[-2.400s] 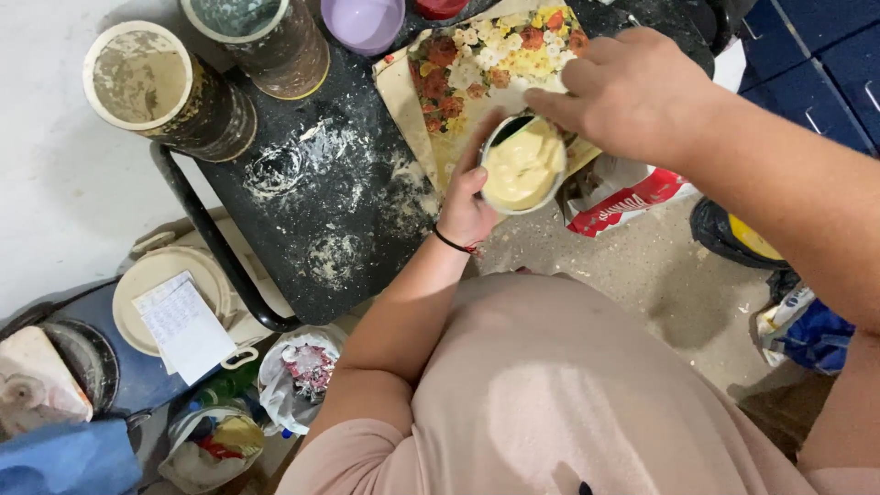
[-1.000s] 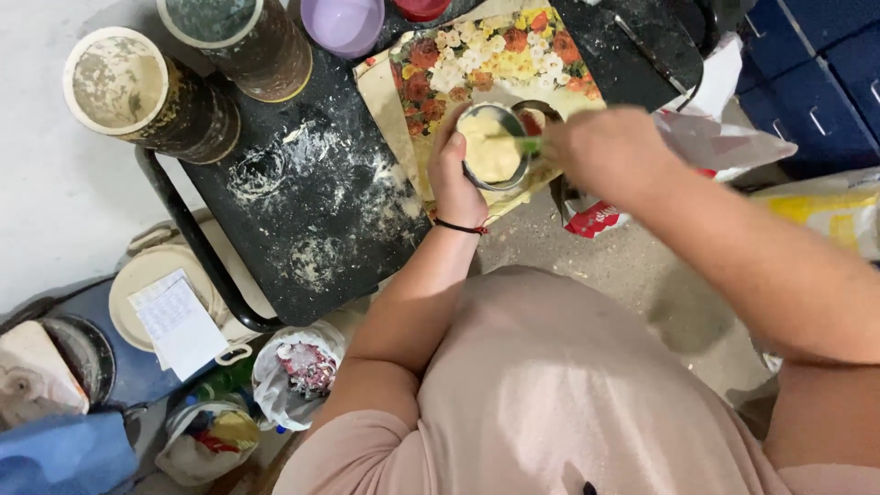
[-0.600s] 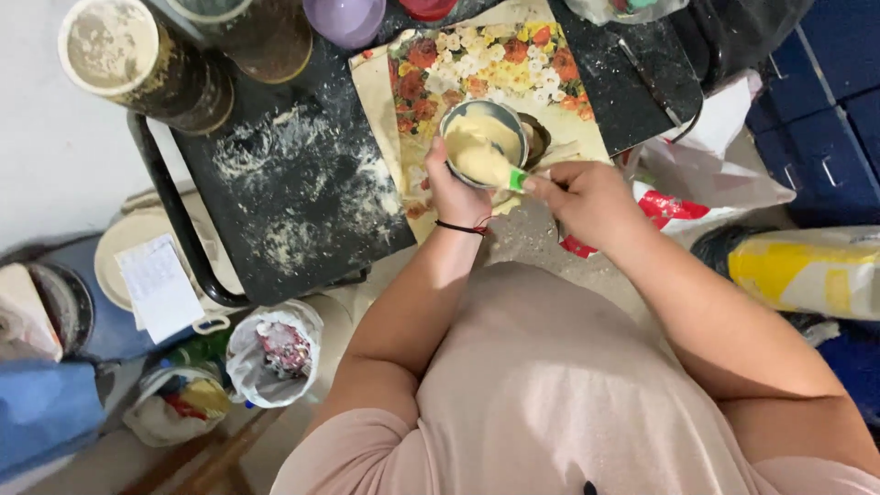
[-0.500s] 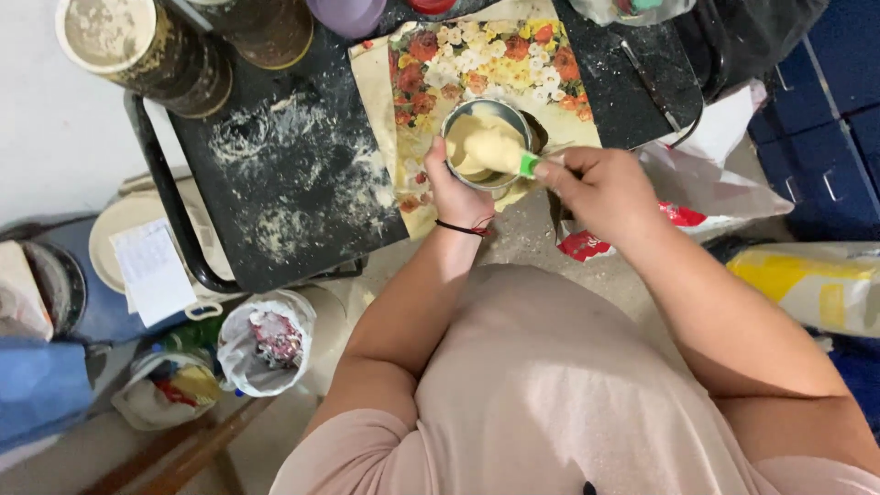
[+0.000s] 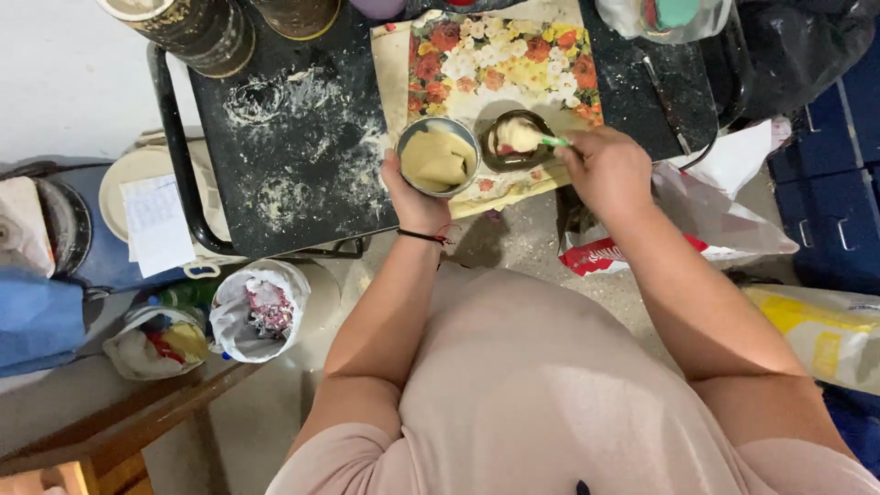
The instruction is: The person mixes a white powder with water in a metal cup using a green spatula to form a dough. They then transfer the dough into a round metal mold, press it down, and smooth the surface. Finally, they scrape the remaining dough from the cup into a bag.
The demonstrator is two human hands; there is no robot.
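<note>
Left hand [image 5: 414, 197] gripped metal bowl [image 5: 438, 156] of pale batter [image 5: 436, 161]. Right hand [image 5: 607, 170] clamped green-handled spatula [image 5: 554, 141], its tip in the dark mould [image 5: 515, 140] on the floral sheet [image 5: 500, 64], black worktop [image 5: 284, 137].

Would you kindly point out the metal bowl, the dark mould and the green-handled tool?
metal bowl [image 5: 437, 158], head view, on the batter inside.
dark mould [image 5: 513, 142], head view, on the dough in it.
green-handled tool [image 5: 554, 141], head view, on the handle.

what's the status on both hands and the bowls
Left hand grips metal bowl of pale batter. Right hand holds green-handled spoon over small dark bowl. Nothing between them.
</note>
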